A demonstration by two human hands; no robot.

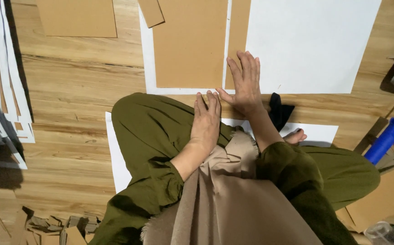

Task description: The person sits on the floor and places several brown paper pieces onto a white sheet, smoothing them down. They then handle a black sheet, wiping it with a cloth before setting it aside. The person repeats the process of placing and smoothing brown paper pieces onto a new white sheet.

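Brown card pressed flat on white paper
The right hand (244,84) is spread open on the narrow card strip (238,31); the left hand (206,118) lies flat, empty

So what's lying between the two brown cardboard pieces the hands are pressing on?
In the head view, only a thin strip of the white sheet shows between the large cardboard panel and the narrow cardboard strip; nothing else lies there.
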